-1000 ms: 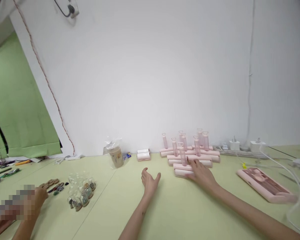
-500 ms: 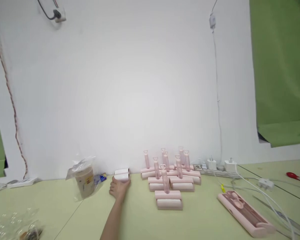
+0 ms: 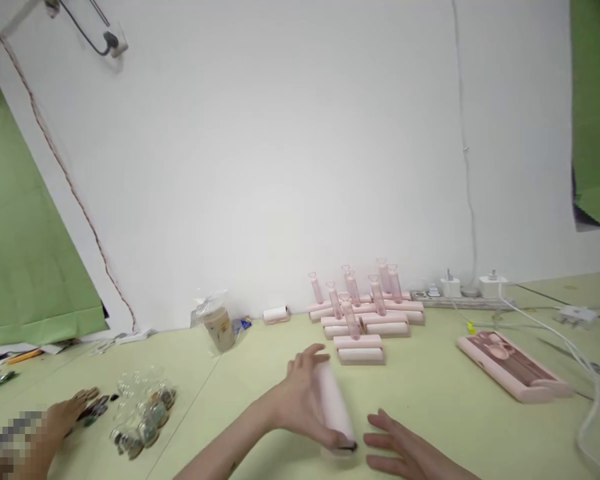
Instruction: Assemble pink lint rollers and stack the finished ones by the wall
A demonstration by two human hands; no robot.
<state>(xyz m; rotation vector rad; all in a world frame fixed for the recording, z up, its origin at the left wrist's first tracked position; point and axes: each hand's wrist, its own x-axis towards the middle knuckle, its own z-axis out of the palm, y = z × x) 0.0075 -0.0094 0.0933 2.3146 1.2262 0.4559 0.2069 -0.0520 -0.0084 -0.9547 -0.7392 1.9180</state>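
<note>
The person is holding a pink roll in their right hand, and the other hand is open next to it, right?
Not quite. The head view shows the left hand gripping the pink roll. The right hand is the open one next to it, on the green table.

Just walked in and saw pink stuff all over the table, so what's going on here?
A person's left hand holds a pink roller just above the pale green table, and the right hand lies open beside it. More pink rollers with upright handles are stacked by the wall. At the far left a co-worker's hand touches small pieces beside a cluster of little glass bottles.
</note>
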